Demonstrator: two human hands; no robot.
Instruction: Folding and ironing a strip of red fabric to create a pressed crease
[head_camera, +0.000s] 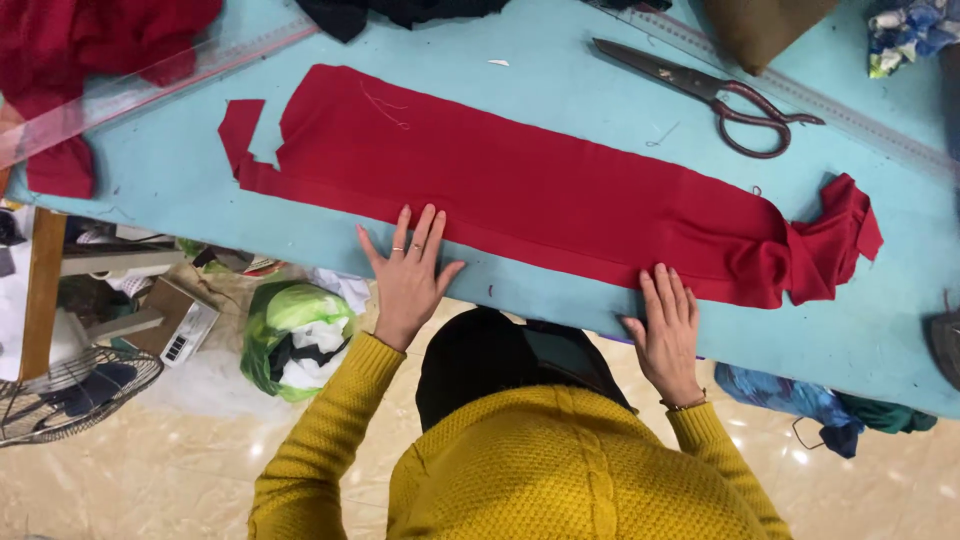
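A long strip of red fabric (520, 185) lies flat across the light blue table (560, 70), bunched at its right end. My left hand (407, 275) rests flat at the strip's near edge, fingers spread, fingertips on the cloth. Further right, my right hand (666, 325) lies flat on the table edge, its fingertips touching the fabric's near edge beside the bunched part. Neither hand grips anything. Yellow knitted sleeves cover both arms.
Large dark scissors (715, 92) lie on the table beyond the strip. A clear ruler (150, 75) and more red cloth (70, 40) sit at the far left. On the floor are a green bag (290, 335), a fan (70, 390) and blue fabric (800, 400).
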